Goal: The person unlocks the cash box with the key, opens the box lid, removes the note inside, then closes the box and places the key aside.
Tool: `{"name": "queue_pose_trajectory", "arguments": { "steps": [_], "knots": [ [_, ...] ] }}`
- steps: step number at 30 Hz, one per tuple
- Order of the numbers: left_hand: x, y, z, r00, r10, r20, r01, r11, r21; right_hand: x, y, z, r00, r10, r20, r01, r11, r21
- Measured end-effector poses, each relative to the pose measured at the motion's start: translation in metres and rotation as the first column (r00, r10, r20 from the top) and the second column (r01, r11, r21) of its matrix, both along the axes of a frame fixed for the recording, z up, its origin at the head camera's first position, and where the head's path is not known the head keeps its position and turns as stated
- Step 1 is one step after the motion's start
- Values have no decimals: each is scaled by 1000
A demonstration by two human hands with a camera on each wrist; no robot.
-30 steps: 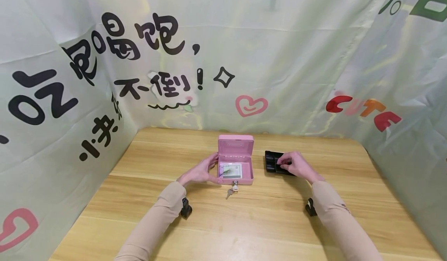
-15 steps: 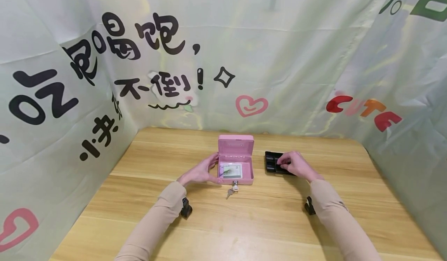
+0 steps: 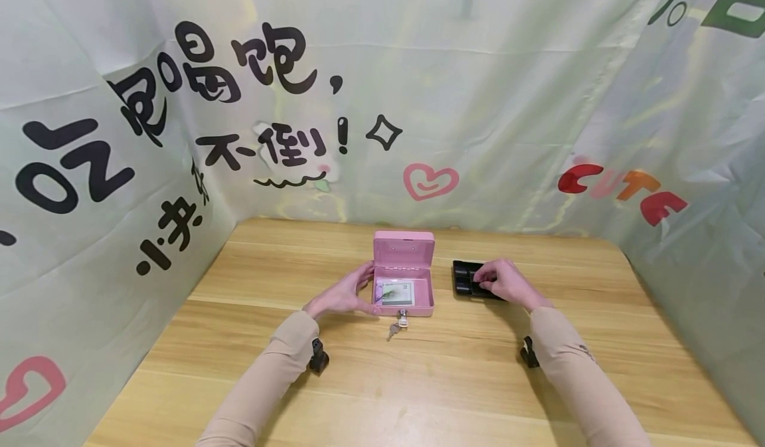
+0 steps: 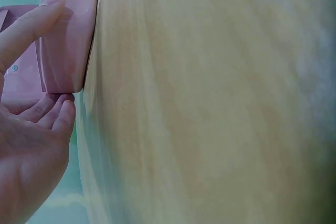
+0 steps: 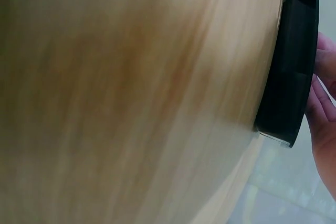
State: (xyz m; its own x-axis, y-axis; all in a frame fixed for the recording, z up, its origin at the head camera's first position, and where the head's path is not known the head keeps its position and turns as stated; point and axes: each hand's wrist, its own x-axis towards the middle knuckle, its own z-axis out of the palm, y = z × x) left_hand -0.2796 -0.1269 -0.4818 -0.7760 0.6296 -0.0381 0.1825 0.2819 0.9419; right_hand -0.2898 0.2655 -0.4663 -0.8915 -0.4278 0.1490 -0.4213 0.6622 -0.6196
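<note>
My left hand [image 3: 343,294] holds the left side of an open pink cash box [image 3: 423,293]. In the left wrist view the thumb [image 4: 31,30] lies against the box's front wall and the fingertips touch its side. Inside the box lies a stack of printed paper [image 3: 397,292]. A key [image 3: 392,330] hangs at the front lock [image 3: 403,315]. To the box's right, my right hand [image 3: 508,282] reaches into a black compartment tray [image 3: 463,277], thumb and fingers pinched together at its middle. The tray's wall hides these fingertips in the right wrist view.
The wooden table [image 3: 382,387] has a printed cloth [image 3: 508,121] hanging behind it and on both sides. The cash box lid [image 3: 403,248] stands upright at the back. A small black camera is strapped to each wrist.
Almost nothing differs. Both hands keep their places on the box and in the tray; the right forearm has shifted very slightly left.
</note>
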Motion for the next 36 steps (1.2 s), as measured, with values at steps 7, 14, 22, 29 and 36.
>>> {"name": "queue_pose_trajectory", "arguments": {
  "steps": [7,14,22,29,36],
  "knots": [
    [0,1,0,1000,4,-5,-4,1000,-7,0,1,1,1000,-14,-3,14,1000,22],
    [1,2,1,1000,-6,-5,6,1000,2,3,-2,2,999,-36,-20,37,999,26],
    [0,2,1,1000,-9,-14,9,1000,8,14,-24,9,988,-34,-148,33,999,-7],
    [1,2,2,1000,-5,-2,5,1000,4,22,-51,13,989,16,-145,-23,999,-48],
    [2,1,2,1000,-9,-5,9,1000,19,23,-79,18,987,84,-140,-93,994,-60]
  ]
}}
